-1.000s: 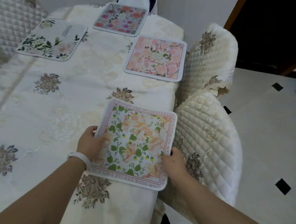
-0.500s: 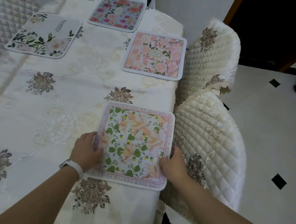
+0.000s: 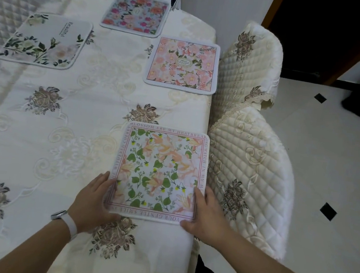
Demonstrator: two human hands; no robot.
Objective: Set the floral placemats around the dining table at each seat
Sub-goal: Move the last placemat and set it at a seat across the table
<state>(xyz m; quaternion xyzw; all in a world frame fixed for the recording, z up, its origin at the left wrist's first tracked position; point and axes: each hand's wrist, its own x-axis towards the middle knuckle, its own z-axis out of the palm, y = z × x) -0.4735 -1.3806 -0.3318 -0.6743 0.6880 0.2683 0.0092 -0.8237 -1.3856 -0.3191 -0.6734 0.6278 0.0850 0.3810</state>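
Note:
A square placemat with green leaves and peach flowers (image 3: pixel 160 174) lies flat at the right edge of the dining table (image 3: pixel 70 125). My left hand (image 3: pixel 93 200) rests on its near left corner with the thumb on the mat. My right hand (image 3: pixel 205 216) holds the near right corner at the table's edge. Further along the right side lies a pink floral placemat (image 3: pixel 182 65). A blue and red floral placemat (image 3: pixel 136 14) sits at the far end. A white placemat with green leaves (image 3: pixel 45 39) lies on the left side.
The table carries a cream embroidered cloth. Two quilted cream chairs stand along the right side, a near chair (image 3: pixel 249 182) beside my right hand and a far chair (image 3: pixel 247 65). Another quilted chair (image 3: pixel 4 9) is at the far left. White tiled floor (image 3: pixel 329 172) lies to the right.
The green and peach placemat has been turned a little and now sits squarer to the table's edge. Both hands stayed on its near corners. The view shifted slightly.

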